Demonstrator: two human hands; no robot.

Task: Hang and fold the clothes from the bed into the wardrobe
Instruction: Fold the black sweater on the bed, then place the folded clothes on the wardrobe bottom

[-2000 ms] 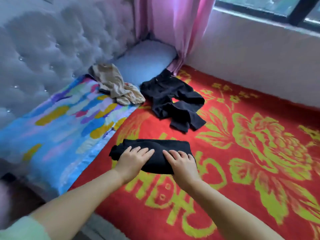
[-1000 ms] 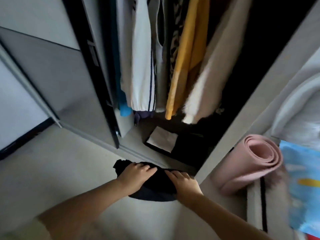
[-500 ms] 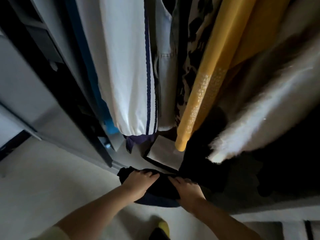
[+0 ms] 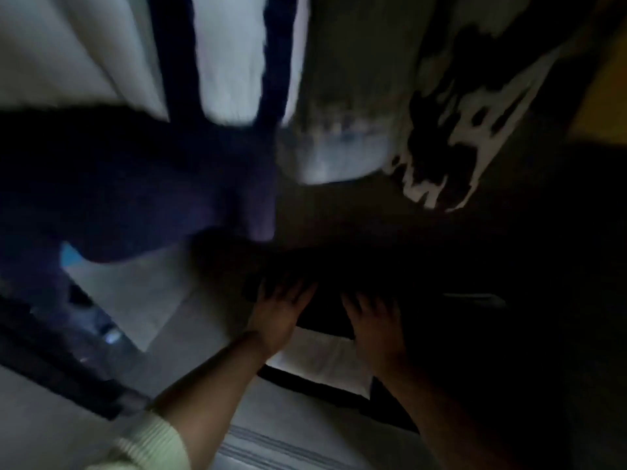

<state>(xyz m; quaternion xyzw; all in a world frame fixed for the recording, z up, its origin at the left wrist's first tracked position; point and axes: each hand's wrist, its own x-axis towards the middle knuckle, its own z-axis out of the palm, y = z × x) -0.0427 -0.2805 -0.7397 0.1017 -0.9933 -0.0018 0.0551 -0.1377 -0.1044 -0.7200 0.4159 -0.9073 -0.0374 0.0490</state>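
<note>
The view is dark and blurred, deep inside the wardrobe. A folded black garment (image 4: 322, 310) lies low between my hands, over a white folded item (image 4: 322, 361) on the wardrobe floor. My left hand (image 4: 278, 317) rests on its left end with fingers spread over the cloth. My right hand (image 4: 373, 327) lies on its right end in the same way. Whether the garment rests on the pile or hangs in my hands is too dark to tell.
Hanging clothes crowd the top: a white garment with dark stripes (image 4: 230, 62), a purple one (image 4: 169, 198), a pale denim hem (image 4: 342, 154) and a black-and-white patterned piece (image 4: 458, 130). The wardrobe's door track (image 4: 68, 374) runs along the lower left.
I carried the folded black garment from the bed to the wardrobe and have pushed it forward under the hanging clothes, lower and deeper than half a second ago.
</note>
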